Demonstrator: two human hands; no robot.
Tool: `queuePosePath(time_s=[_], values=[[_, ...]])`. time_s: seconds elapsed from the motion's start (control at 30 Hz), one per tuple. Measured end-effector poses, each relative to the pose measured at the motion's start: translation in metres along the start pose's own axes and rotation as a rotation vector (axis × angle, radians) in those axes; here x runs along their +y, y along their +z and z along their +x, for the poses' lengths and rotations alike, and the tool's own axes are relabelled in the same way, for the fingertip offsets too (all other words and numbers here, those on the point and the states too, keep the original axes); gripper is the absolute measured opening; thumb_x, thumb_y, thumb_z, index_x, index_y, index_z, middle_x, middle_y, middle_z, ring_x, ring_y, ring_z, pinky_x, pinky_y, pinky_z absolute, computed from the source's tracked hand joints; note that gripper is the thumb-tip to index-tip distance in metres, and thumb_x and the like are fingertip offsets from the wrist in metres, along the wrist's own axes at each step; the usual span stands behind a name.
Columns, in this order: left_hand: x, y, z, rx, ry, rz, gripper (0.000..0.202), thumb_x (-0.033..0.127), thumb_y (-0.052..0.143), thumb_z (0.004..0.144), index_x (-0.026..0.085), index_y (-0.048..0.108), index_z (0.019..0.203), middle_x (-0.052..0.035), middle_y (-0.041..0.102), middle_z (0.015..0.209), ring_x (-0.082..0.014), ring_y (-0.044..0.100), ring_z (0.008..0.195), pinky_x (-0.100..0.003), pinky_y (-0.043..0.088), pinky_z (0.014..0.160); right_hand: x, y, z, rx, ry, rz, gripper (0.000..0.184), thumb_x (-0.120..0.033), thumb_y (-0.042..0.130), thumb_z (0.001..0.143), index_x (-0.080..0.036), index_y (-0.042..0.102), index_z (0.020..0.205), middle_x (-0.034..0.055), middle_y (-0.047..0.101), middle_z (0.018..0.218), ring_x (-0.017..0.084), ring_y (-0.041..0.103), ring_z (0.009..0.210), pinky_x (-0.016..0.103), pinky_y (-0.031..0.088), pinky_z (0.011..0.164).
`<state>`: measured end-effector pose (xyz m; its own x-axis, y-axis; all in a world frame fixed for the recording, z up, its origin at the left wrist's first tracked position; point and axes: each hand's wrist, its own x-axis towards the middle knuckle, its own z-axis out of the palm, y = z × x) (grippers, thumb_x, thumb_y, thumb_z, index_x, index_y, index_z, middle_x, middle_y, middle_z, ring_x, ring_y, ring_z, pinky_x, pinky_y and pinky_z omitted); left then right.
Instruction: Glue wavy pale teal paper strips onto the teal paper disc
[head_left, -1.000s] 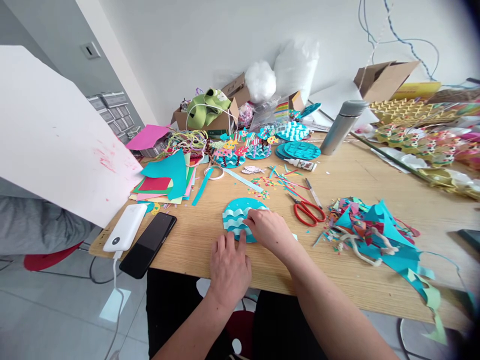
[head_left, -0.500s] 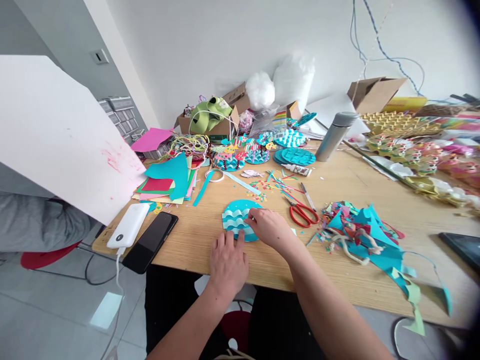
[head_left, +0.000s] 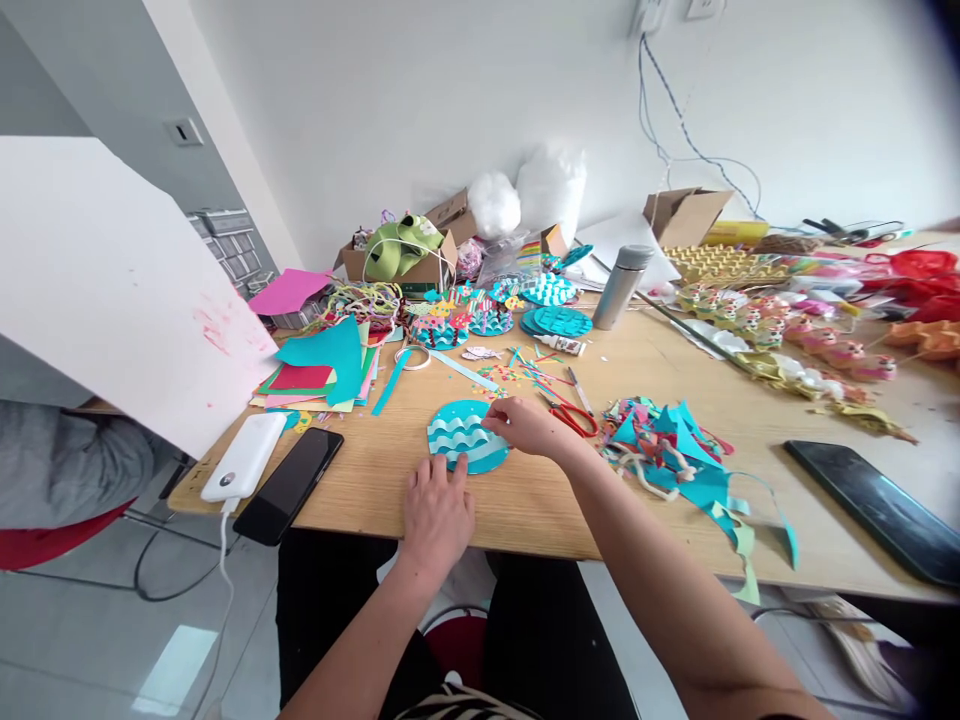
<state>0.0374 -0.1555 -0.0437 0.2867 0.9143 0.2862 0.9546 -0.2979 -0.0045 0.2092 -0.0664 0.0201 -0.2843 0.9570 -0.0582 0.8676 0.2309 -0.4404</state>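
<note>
A round turquoise paper disc (head_left: 442, 412) lies flat on the table in front of me, with pale wavy paper strips (head_left: 454, 440) across it in rows. My left hand (head_left: 437, 508) rests palm down at the disc's lower edge, fingers stretched out, fingertips touching the lowest strip. At the disc's right side, the thumb and fingers of my right hand (head_left: 523, 424) pinch the right end of a wavy strip; the fingers partly hide that end. Red-handled scissors (head_left: 574, 418) lie just beyond my right hand, a pen (head_left: 580, 390) beside them.
Paper scraps (head_left: 675, 450) are heaped at right, near a dark phone (head_left: 874, 508). At left lie another phone (head_left: 289, 487), a white power bank (head_left: 244, 458) and coloured paper sheets (head_left: 322, 360). Behind stand a steel bottle (head_left: 622, 288), a glue tube (head_left: 561, 344) and finished paper sea scenes (head_left: 442, 330).
The view has turned to the right, bringing more of the right-hand phone into sight. My right hand has shifted slightly towards the disc's right edge, while my left hand stays on its lower edge.
</note>
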Motion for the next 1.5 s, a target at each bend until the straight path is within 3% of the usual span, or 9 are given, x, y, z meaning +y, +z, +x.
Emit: queuePosePath(time_s=[0.23, 0.47, 0.7, 1.0, 1.13, 1.3, 1.5], values=[[0.000, 0.000, 0.000, 0.012, 0.008, 0.005, 0.047, 0.019, 0.051, 0.082, 0.025, 0.052, 0.129, -0.0100, 0.055, 0.104, -0.0275, 0.049, 0.095, -0.041, 0.041, 0.078, -0.002, -0.001, 0.000, -0.053, -0.015, 0.042, 0.020, -0.032, 0.056, 0.086, -0.016, 0.067, 0.084, 0.0037, 0.070, 0.075, 0.012, 0.063, 0.060, 0.021, 0.038, 0.055], [-0.002, 0.001, 0.000, 0.073, -0.006, -0.080, 0.061, 0.015, 0.049, 0.082, 0.017, 0.034, 0.142, -0.0104, 0.059, 0.105, -0.0274, 0.052, 0.095, -0.041, 0.042, 0.081, 0.007, 0.002, 0.003, -0.066, 0.012, 0.125, 0.023, -0.035, 0.051, 0.089, -0.016, 0.064, 0.084, 0.0031, 0.071, 0.074, 0.011, 0.062, 0.054, 0.020, 0.038, 0.051], [-0.010, 0.006, 0.007, 0.152, -0.066, -0.198, 0.070, 0.033, 0.059, 0.085, 0.014, 0.025, 0.144, -0.0117, 0.061, 0.106, -0.0282, 0.057, 0.099, -0.042, 0.045, 0.085, 0.010, 0.007, 0.006, -0.070, 0.023, 0.175, 0.025, -0.037, 0.049, 0.090, -0.017, 0.061, 0.083, 0.0030, 0.072, 0.073, 0.010, 0.062, 0.052, 0.019, 0.039, 0.048], [-0.012, 0.009, 0.015, 0.170, -0.105, -0.228, 0.070, 0.030, 0.060, 0.085, 0.017, 0.024, 0.143, -0.0111, 0.060, 0.107, -0.0269, 0.058, 0.099, -0.042, 0.047, 0.086, 0.009, 0.007, 0.008, -0.103, 0.005, 0.189, 0.026, -0.037, 0.050, 0.091, -0.016, 0.063, 0.083, 0.0034, 0.070, 0.070, 0.010, 0.062, 0.053, 0.018, 0.040, 0.049], [-0.018, 0.010, 0.017, 0.156, -0.114, -0.239, 0.069, 0.028, 0.059, 0.085, 0.016, 0.025, 0.143, -0.0125, 0.059, 0.112, -0.0273, 0.056, 0.104, -0.042, 0.046, 0.088, 0.010, 0.009, 0.008, -0.152, -0.026, 0.233, 0.025, -0.039, 0.058, 0.086, -0.016, 0.064, 0.087, 0.0012, 0.067, 0.065, 0.011, 0.062, 0.053, 0.018, 0.039, 0.046], [-0.029, 0.008, 0.019, 0.163, -0.139, -0.228, 0.065, 0.025, 0.058, 0.084, 0.016, 0.029, 0.141, -0.0126, 0.060, 0.112, -0.0277, 0.055, 0.105, -0.044, 0.045, 0.090, 0.016, 0.015, 0.013, -0.251, 0.005, 0.364, 0.035, -0.033, 0.075, 0.071, -0.015, 0.063, 0.097, 0.0012, 0.067, 0.074, 0.010, 0.060, 0.053, 0.018, 0.043, 0.048], [-0.030, 0.011, 0.015, 0.198, -0.058, -0.298, 0.063, 0.013, 0.051, 0.084, 0.017, 0.027, 0.142, -0.0126, 0.055, 0.124, -0.0260, 0.049, 0.118, -0.045, 0.041, 0.101, 0.021, 0.017, 0.021, -0.305, -0.048, 0.385, 0.042, -0.029, 0.079, 0.063, -0.016, 0.063, 0.101, -0.0006, 0.065, 0.074, 0.012, 0.060, 0.060, 0.021, 0.044, 0.054]])
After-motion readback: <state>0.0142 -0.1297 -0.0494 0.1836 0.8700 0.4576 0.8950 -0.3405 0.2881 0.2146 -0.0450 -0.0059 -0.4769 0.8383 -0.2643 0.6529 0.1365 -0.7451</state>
